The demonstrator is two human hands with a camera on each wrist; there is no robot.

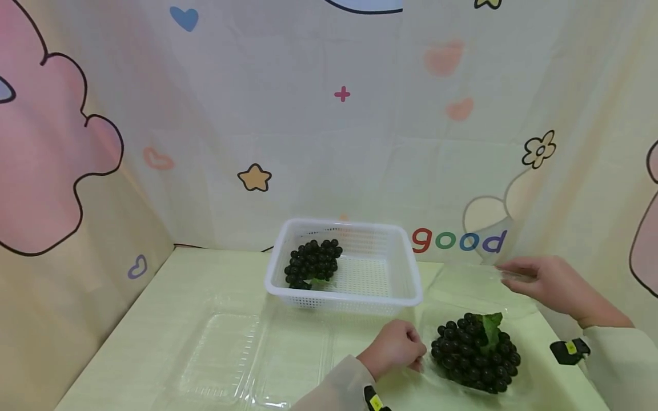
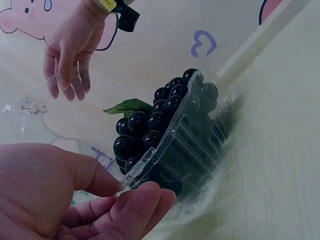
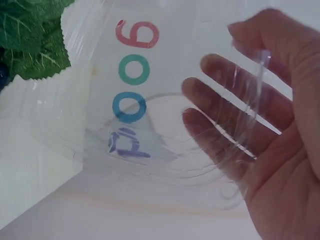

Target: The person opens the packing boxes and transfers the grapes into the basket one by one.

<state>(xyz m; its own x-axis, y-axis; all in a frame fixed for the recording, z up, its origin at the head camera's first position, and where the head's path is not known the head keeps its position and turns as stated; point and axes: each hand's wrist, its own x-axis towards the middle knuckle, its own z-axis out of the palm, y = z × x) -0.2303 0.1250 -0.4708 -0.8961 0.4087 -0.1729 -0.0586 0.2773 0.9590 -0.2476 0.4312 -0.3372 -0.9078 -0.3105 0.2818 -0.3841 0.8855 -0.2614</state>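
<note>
A bunch of dark grapes (image 1: 475, 354) with a green leaf (image 2: 129, 107) lies in a clear plastic clamshell box (image 2: 187, 150) on the table's right side. My left hand (image 1: 396, 347) pinches the rim of this box between thumb and fingertips, as the left wrist view shows. The box's clear lid (image 1: 478, 285) stands raised on the far side of the grapes. My right hand (image 1: 545, 285) is at the lid's edge, its fingers (image 3: 220, 102) spread and fairly straight behind the see-through plastic, its thumb apart from them.
A white perforated basket (image 1: 411, 268) at the back of the table holds another grape bunch (image 1: 311, 262). Left of my left hand, another clear clamshell box (image 1: 221, 348) lies spread out flat. A printed curtain (image 1: 308, 114) hangs behind the table (image 1: 128, 342).
</note>
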